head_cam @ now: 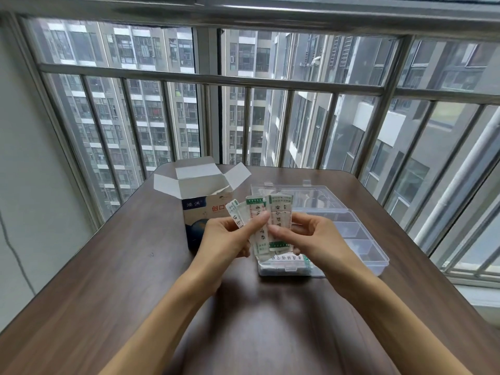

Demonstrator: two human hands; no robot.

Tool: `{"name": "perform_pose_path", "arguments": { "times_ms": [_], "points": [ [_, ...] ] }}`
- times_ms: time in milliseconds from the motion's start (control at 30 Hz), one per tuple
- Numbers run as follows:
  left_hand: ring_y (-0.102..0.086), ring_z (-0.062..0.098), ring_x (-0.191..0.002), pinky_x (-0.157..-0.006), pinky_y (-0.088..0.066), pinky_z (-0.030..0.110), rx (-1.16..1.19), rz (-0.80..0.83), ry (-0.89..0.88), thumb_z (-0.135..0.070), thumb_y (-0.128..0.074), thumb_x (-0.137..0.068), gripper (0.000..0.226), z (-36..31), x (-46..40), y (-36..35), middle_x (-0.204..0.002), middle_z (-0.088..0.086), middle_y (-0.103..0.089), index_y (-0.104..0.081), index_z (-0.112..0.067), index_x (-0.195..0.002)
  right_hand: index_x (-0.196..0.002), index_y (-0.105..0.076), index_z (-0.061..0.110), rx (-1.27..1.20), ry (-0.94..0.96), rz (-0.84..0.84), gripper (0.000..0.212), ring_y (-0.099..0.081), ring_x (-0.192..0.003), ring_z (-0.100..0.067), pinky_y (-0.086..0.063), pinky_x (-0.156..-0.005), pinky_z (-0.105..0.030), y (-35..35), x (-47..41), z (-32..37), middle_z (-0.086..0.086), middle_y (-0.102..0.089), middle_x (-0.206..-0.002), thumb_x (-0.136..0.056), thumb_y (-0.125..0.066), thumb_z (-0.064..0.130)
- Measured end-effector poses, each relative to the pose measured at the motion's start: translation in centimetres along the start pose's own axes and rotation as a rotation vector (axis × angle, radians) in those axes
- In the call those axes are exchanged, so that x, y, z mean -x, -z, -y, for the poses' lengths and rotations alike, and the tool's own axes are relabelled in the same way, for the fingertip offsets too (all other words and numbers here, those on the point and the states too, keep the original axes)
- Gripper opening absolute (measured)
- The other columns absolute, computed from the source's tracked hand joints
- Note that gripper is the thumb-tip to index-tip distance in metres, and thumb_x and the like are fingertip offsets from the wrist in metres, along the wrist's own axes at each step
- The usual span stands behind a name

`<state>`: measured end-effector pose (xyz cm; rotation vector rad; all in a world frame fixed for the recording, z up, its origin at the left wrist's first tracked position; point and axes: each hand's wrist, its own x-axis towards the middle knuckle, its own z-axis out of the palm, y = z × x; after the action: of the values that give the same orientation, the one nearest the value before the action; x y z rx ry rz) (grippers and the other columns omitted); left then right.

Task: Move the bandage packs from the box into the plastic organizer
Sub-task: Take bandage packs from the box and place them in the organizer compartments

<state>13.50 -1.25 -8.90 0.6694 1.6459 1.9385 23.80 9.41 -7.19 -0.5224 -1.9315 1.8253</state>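
A fan of white bandage packs (278, 212) with green ends is held up above the table between both hands. My left hand (227, 236) pinches the left side of the fan with thumb and fingers. My right hand (311, 236) pinches the rightmost pack near its lower end. Behind the left hand stands the blue and white cardboard box (200, 209) with its top flaps open. The clear plastic organizer (362, 239) lies open to the right, lid tipped back. More bandage packs (286, 262) lie in its nearest left compartment, partly hidden by my hands.
The dark wooden table (121, 280) stands against a window with metal bars (286, 125). Its far edge runs just behind the box and the organizer lid (297, 193). A pale wall is on the left.
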Motion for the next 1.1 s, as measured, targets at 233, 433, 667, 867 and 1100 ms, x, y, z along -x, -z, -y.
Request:
{"name": "perform_pose_path", "arguments": {
  "times_ms": [233, 433, 667, 867, 1100],
  "points": [
    [-0.056, 0.000, -0.049, -0.044, -0.041, 0.013, -0.020, 0.043, 0.084, -0.013, -0.061, -0.089, 0.012, -0.4, 0.0, 0.1, -0.065, -0.005, -0.070, -0.073, -0.014, -0.088, -0.099, -0.070, 0.012, 0.015, 0.054, -0.066, 0.014, -0.070, -0.074, -0.006, -0.050, -0.061, -0.013, 0.2, -0.2, 0.0, 0.001, -0.075, -0.085, -0.088, -0.061, 0.007],
    [-0.044, 0.000, -0.045, -0.043, -0.031, 0.013, -0.081, -0.086, 0.036, -0.031, -0.077, -0.075, 0.019, 0.3, -0.3, 0.4, -0.072, 0.001, -0.072, -0.073, -0.013, -0.077, -0.099, -0.058, 0.016, -0.002, -0.041, 0.061, 0.019, -0.048, -0.063, -0.007, -0.037, -0.056, -0.017, 1.5, -0.9, 1.1, 0.005, -0.059, -0.068, -0.098, -0.041, 0.008],
    [-0.063, 0.002, -0.064, -0.059, -0.044, 0.012, 0.000, -0.060, -0.096, -0.024, -0.073, -0.079, 0.013, 0.3, 0.0, -0.2, -0.074, -0.001, -0.074, -0.074, -0.011, -0.077, -0.108, -0.056, 0.021, 0.256, 0.046, 0.023, 0.013, -0.059, -0.073, 0.004, -0.043, -0.060, -0.010, -0.4, -0.6, 0.0, 0.009, -0.063, -0.090, -0.097, -0.049, 0.020],
    [-0.068, 0.004, -0.069, -0.061, -0.048, 0.012, -0.037, 0.016, -0.127, -0.026, -0.071, -0.078, 0.014, 0.4, -0.1, 0.0, -0.076, 0.000, -0.075, -0.075, -0.012, -0.075, -0.101, -0.062, 0.012, 0.255, 0.025, -0.002, 0.015, -0.054, -0.059, -0.001, -0.041, -0.052, -0.011, -0.1, -1.0, 0.3, 0.001, -0.061, -0.078, -0.098, -0.047, 0.017],
    [-0.069, 0.003, -0.074, -0.061, -0.050, 0.014, -0.275, 0.142, -0.214, -0.037, -0.073, -0.070, 0.021, 0.0, 0.2, 0.5, -0.079, -0.006, -0.075, -0.077, -0.018, -0.079, -0.080, -0.064, 0.011, -0.019, -0.179, 0.164, 0.029, -0.057, -0.067, -0.006, -0.044, -0.061, -0.018, 2.2, -1.7, 2.1, 0.003, -0.065, -0.074, -0.098, -0.041, 0.012]
  ]
}}
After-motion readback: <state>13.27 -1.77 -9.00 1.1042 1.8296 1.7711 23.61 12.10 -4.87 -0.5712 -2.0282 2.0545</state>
